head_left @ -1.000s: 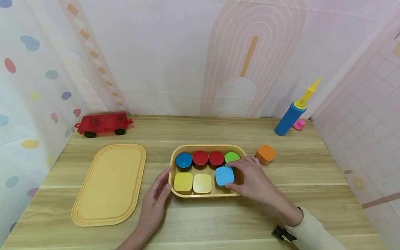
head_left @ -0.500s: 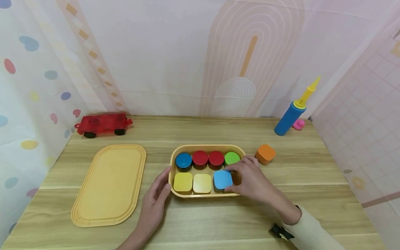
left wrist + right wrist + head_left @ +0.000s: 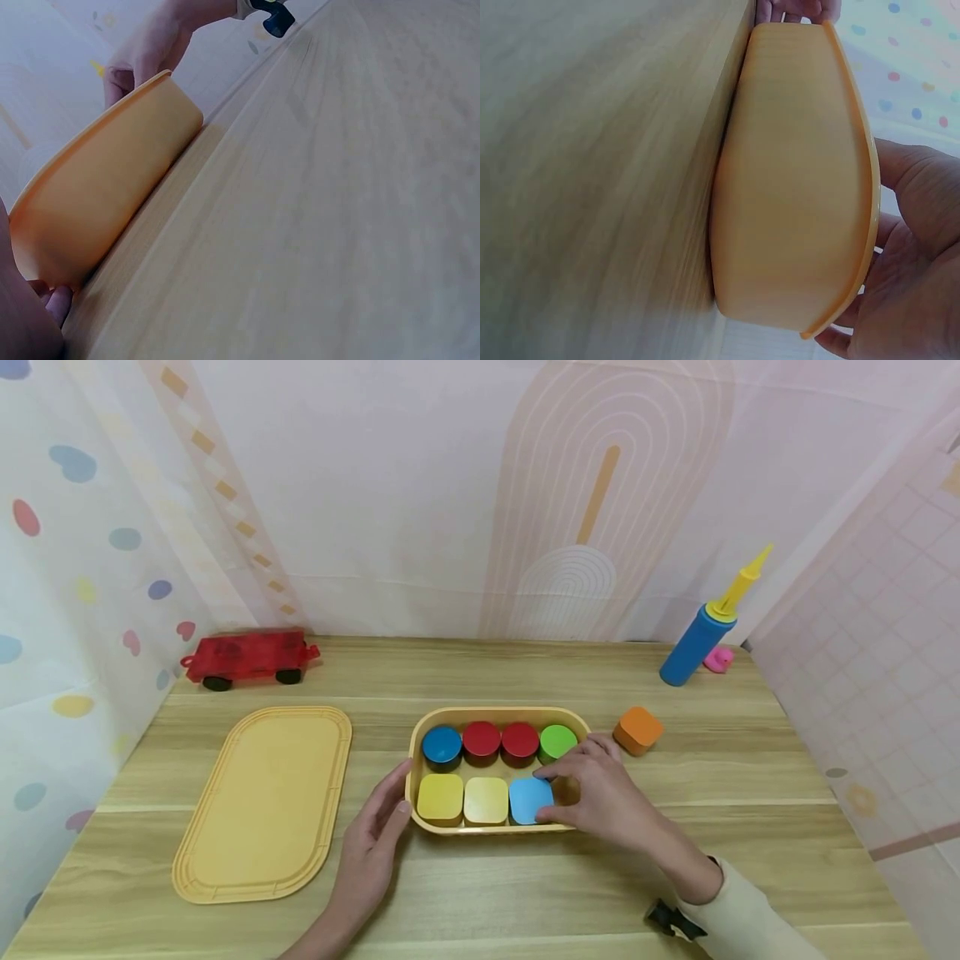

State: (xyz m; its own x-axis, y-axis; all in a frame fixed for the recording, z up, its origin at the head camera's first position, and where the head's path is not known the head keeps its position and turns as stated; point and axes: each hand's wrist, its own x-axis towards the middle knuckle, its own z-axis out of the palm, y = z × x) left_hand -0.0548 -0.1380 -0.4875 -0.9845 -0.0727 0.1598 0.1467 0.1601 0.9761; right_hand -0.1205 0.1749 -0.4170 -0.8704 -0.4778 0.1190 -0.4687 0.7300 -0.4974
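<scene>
My right hand (image 3: 600,789) reaches over the right end of a yellow box (image 3: 495,831) and pinches a light blue square block (image 3: 531,798) between thumb and fingertips. That block sits low in the front row, beside a pale yellow square block (image 3: 486,801) and a yellow square block (image 3: 440,797). Behind them stand a blue round block (image 3: 442,746), two red round blocks (image 3: 482,740) and a green round block (image 3: 558,742). My left hand (image 3: 372,843) rests against the box's left end, fingers fairly straight. In the right wrist view, the box wall (image 3: 795,172) hides the blocks.
An orange block (image 3: 638,731) lies right of the box. A flat yellow lid (image 3: 262,806) lies to the left, a red toy wagon (image 3: 251,657) behind it. A blue pump (image 3: 696,645) and a pink toy duck (image 3: 718,660) stand at the back right.
My right hand has moved the light blue block toward the front and slightly left, lowering it into line beside the pale yellow block. My left hand has stayed at the box.
</scene>
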